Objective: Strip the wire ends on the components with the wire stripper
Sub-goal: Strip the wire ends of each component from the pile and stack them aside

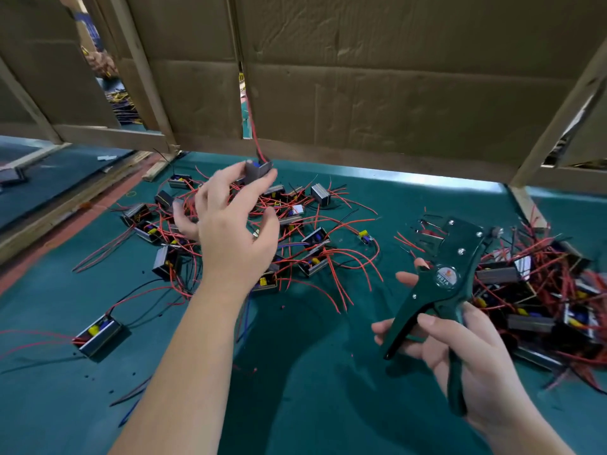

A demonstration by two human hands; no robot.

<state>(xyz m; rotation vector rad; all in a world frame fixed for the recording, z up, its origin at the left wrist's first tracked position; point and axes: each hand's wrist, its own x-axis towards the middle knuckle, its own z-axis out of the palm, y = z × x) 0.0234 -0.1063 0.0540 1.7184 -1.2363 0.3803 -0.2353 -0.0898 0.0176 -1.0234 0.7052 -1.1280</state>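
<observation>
A green desk (312, 372) lies below; a brown cardboard wall (394, 77) stands at its far edge, with wooden bars (144, 70) on it; through a gap, another person's blue sleeve (88, 27) shows.

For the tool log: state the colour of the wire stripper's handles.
Dark green, on the wire stripper; head view shows it best.

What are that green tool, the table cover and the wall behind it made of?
The wire stripper: glossy dark green body, probably painted metal or hard plastic; bright screws and bare, steel-looking jaws. The table cover: matte teal cloth, judging by its soft folds. The wall: brown corrugated cardboard, creased, on pale wood battens.
</observation>
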